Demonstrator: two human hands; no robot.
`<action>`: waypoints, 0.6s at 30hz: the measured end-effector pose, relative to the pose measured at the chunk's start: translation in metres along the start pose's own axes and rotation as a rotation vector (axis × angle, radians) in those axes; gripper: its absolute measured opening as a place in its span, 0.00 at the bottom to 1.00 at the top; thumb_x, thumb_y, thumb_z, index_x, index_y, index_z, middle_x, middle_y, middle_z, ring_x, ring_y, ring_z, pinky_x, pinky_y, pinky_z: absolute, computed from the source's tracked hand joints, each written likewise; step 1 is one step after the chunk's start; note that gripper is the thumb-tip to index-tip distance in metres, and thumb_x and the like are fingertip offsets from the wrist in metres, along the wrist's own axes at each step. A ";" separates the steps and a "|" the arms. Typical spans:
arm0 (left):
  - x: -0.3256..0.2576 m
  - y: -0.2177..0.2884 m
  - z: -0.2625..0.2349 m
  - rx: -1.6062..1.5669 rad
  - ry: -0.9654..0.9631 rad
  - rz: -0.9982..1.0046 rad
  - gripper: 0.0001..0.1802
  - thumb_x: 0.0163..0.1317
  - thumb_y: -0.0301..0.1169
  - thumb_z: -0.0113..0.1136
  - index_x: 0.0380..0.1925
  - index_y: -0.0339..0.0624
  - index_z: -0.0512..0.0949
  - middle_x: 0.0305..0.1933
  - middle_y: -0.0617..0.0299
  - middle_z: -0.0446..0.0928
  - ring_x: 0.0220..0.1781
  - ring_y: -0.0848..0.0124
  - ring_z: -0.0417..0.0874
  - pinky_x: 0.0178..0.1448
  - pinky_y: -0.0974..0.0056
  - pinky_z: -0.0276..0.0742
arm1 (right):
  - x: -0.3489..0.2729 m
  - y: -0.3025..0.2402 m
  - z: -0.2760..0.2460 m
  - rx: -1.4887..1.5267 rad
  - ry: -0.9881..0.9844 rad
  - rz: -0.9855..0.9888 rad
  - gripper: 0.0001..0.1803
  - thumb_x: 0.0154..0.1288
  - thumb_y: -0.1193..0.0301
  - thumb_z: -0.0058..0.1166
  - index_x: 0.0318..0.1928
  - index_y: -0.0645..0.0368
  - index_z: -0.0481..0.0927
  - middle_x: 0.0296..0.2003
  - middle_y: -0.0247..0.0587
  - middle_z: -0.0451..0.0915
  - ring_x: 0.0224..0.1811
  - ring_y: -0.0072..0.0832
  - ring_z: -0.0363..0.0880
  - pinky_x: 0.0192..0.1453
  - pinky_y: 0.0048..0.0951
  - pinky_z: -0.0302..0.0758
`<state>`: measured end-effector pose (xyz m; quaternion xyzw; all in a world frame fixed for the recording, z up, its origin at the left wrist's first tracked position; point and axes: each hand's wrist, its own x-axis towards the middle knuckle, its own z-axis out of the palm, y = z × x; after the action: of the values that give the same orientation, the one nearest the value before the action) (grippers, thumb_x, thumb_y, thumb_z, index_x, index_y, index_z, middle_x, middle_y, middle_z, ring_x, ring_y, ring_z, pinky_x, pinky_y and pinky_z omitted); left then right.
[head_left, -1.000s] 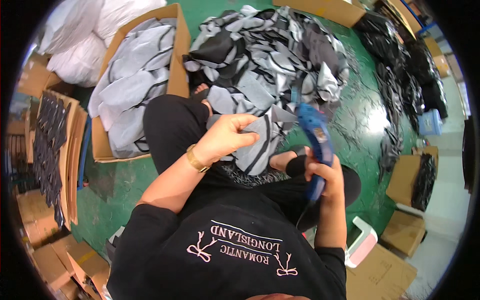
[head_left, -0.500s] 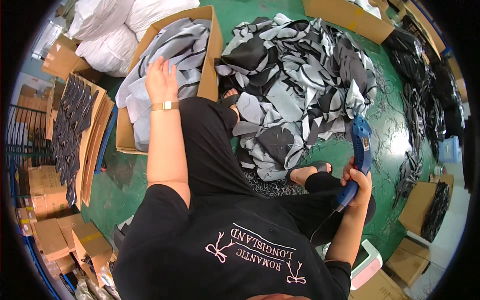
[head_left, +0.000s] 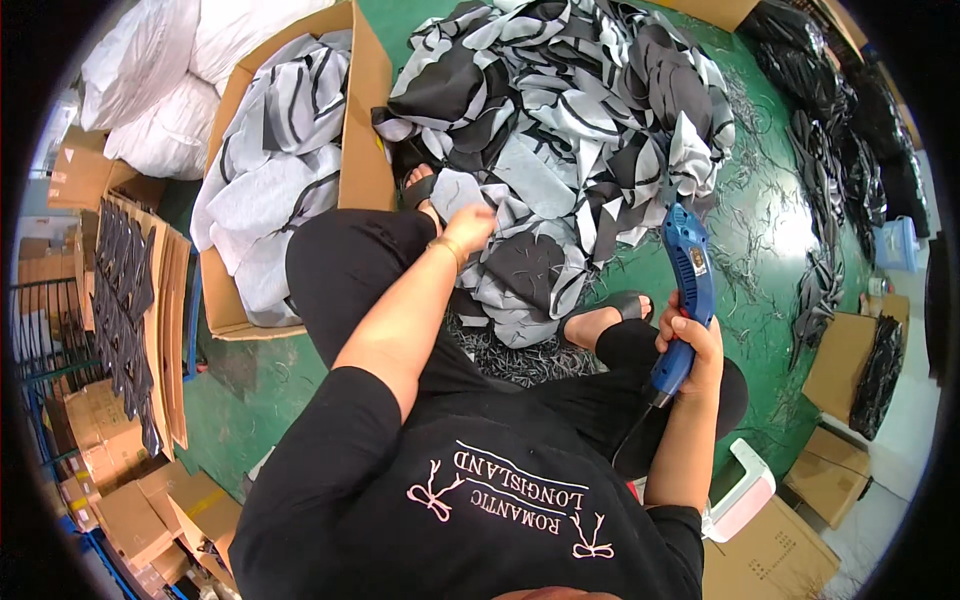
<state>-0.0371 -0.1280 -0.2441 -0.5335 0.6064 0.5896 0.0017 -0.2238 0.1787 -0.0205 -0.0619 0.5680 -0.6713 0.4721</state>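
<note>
My left hand [head_left: 468, 226] reaches down onto the near edge of a heap of grey and black fabric pieces [head_left: 570, 130] on the green floor, fingers curled on a grey piece. My right hand [head_left: 688, 345] grips the handle of a blue electric cutter [head_left: 685, 290], held upright above my right knee, its tip pointing away from me. I sit with black trousers and sandalled feet beside the heap. A cardboard box [head_left: 365, 130] on my left is filled with stacked grey pieces [head_left: 270, 170].
White stuffed bags [head_left: 150, 90] lie at the far left. Flat cardboard with dark pieces [head_left: 130, 300] stands at the left. More black fabric [head_left: 860, 120] and small boxes [head_left: 840, 360] sit at the right. A white plastic stool [head_left: 745, 495] is by my right hip.
My left hand went to the cardboard box on the left, then came back to the fabric heap in front of me. The cutter in my right hand stayed raised, shifting slightly.
</note>
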 end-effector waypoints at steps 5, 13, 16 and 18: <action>-0.010 -0.041 0.027 0.623 0.214 0.064 0.29 0.48 0.26 0.61 0.53 0.37 0.68 0.53 0.39 0.72 0.59 0.48 0.72 0.60 0.53 0.70 | 0.004 0.006 -0.017 0.049 0.071 0.035 0.24 0.45 0.71 0.60 0.44 0.68 0.71 0.23 0.36 0.70 0.22 0.22 0.69 0.25 0.24 0.70; -0.011 0.009 0.033 0.401 0.317 0.290 0.20 0.51 0.35 0.58 0.44 0.40 0.72 0.41 0.41 0.78 0.46 0.46 0.79 0.50 0.51 0.73 | 0.024 0.006 -0.015 -0.004 0.004 0.133 0.26 0.44 0.70 0.61 0.45 0.69 0.72 0.25 0.37 0.71 0.23 0.24 0.71 0.26 0.25 0.73; -0.055 0.082 0.031 0.200 0.220 0.467 0.15 0.49 0.33 0.58 0.37 0.39 0.75 0.34 0.45 0.78 0.39 0.49 0.80 0.43 0.53 0.74 | 0.023 0.008 -0.014 0.027 -0.011 0.136 0.25 0.46 0.70 0.62 0.46 0.67 0.72 0.31 0.40 0.73 0.31 0.28 0.75 0.32 0.29 0.78; -0.091 0.109 0.033 0.142 0.187 0.668 0.12 0.47 0.30 0.57 0.33 0.40 0.75 0.32 0.49 0.77 0.37 0.50 0.79 0.42 0.55 0.74 | 0.022 0.009 -0.013 0.141 -0.089 0.170 0.26 0.50 0.70 0.62 0.50 0.66 0.71 0.46 0.49 0.76 0.51 0.42 0.77 0.49 0.41 0.80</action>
<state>-0.0895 -0.0742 -0.1195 -0.3559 0.7845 0.4627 -0.2094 -0.2385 0.1728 -0.0425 -0.0098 0.5010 -0.6639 0.5551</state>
